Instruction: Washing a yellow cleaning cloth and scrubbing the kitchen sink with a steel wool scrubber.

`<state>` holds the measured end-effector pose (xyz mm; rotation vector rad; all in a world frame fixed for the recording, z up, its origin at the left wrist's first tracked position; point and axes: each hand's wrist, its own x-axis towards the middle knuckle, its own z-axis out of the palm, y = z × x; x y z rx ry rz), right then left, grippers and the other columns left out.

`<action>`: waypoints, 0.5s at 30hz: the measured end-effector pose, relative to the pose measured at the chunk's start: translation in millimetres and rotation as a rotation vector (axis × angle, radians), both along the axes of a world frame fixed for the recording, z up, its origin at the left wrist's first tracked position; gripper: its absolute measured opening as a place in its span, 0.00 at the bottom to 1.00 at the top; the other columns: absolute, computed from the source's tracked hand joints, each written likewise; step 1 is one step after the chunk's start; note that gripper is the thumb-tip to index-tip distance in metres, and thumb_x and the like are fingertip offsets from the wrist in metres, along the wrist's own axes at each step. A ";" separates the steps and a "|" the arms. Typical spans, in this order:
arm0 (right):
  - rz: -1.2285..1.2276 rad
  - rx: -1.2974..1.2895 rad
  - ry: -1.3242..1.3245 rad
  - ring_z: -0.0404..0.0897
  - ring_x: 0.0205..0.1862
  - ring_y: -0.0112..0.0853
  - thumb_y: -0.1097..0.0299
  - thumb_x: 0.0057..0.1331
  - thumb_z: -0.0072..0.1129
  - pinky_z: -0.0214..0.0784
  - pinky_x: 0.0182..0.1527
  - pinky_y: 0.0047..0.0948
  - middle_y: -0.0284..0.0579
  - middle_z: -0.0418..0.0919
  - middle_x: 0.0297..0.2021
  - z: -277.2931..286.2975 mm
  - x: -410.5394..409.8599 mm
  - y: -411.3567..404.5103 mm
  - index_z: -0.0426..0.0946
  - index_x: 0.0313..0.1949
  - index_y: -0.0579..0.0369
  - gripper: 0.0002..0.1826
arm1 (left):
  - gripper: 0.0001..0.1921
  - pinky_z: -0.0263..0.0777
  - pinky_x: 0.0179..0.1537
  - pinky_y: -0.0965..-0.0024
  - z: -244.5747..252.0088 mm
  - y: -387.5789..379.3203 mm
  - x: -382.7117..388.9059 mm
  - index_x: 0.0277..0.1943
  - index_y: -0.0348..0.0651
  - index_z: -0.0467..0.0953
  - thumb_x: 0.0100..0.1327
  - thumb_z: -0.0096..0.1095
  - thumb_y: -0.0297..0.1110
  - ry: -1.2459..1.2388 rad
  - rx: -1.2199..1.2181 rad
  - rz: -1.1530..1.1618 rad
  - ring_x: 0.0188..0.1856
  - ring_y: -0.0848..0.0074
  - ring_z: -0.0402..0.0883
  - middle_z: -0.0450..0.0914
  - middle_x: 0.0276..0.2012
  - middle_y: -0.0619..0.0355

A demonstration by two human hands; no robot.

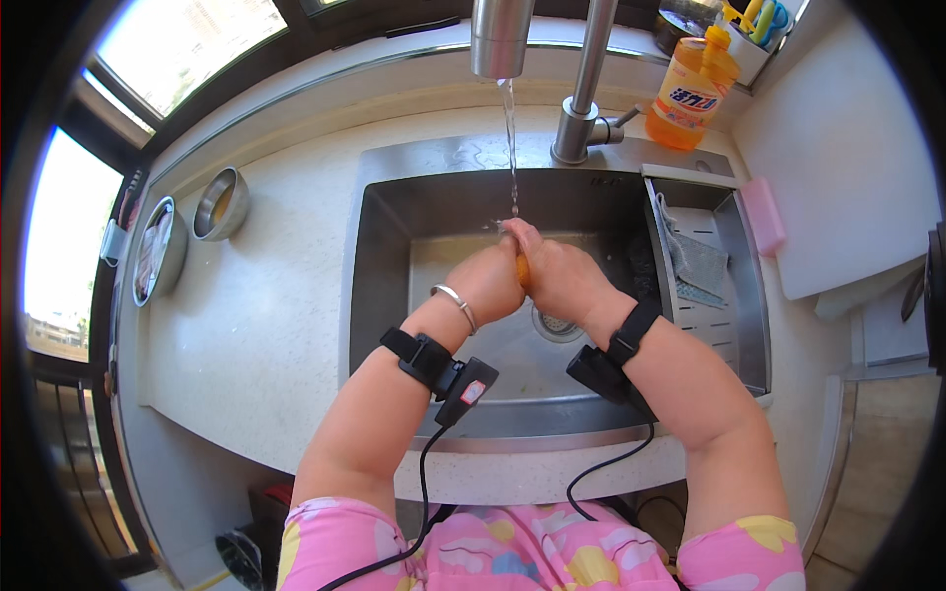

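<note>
Both my hands meet over the stainless steel sink [473, 369], under a thin stream of water [510, 140] falling from the faucet [502, 44]. Between my left hand [488, 284] and my right hand [558, 273] a small orange-brown object [523, 271] shows; my fingers hide most of it, and I cannot tell what it is. The two hands touch, and the water lands at my fingertips. The drain [558, 325] lies just below my right hand.
A draining tray with grey cloths [695, 262] fills the sink's right side. An orange dish soap bottle [691, 96] stands behind it, a pink sponge [763, 216] to its right. Two metal bowls [222, 204] sit on the left counter. A white board [850, 148] leans at right.
</note>
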<state>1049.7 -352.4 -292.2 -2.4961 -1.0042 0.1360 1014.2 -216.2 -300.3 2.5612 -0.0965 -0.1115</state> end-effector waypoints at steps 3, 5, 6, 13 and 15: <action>-0.010 0.552 0.075 0.75 0.23 0.36 0.79 0.50 0.49 0.64 0.22 0.30 0.47 0.72 0.21 -33.2 2.1 -2.3 0.67 0.46 0.50 0.21 | 0.16 0.71 0.29 0.63 8.8 -11.1 -4.6 0.43 0.40 0.67 0.48 0.57 0.29 -0.075 0.192 -0.058 0.31 0.58 0.78 0.77 0.27 0.46; -0.067 0.469 0.601 0.70 0.19 0.31 0.81 0.48 0.49 0.58 0.19 0.26 0.42 0.70 0.20 -1.2 0.1 0.1 0.68 0.44 0.51 0.21 | 0.16 0.71 0.29 0.62 4.5 -4.9 -10.0 0.41 0.41 0.67 0.47 0.58 0.28 -0.169 0.195 -0.075 0.31 0.57 0.78 0.77 0.27 0.47; -0.139 0.355 1.112 0.65 0.16 0.26 0.83 0.46 0.50 0.52 0.15 0.22 0.37 0.68 0.19 11.3 1.1 -2.3 0.68 0.43 0.52 0.22 | 0.16 0.70 0.30 0.60 3.1 -5.1 -11.6 0.40 0.41 0.67 0.46 0.59 0.28 -0.270 0.191 -0.106 0.30 0.56 0.77 0.77 0.27 0.48; -0.264 0.414 1.097 0.74 0.26 0.27 0.83 0.48 0.52 0.68 0.25 0.26 0.41 0.71 0.31 25.1 2.2 1.5 0.65 0.49 0.51 0.26 | 0.12 0.72 0.30 0.63 -5.7 -1.7 -14.9 0.39 0.41 0.71 0.49 0.58 0.28 -0.311 0.225 0.025 0.33 0.62 0.78 0.77 0.27 0.50; -0.084 0.393 0.486 0.73 0.36 0.32 0.83 0.48 0.53 0.68 0.37 0.30 0.44 0.71 0.37 15.0 -2.6 0.0 0.64 0.51 0.51 0.28 | 0.11 0.72 0.32 0.65 -10.9 12.1 -11.2 0.38 0.40 0.71 0.50 0.59 0.29 -0.211 -0.015 0.255 0.33 0.62 0.78 0.77 0.28 0.48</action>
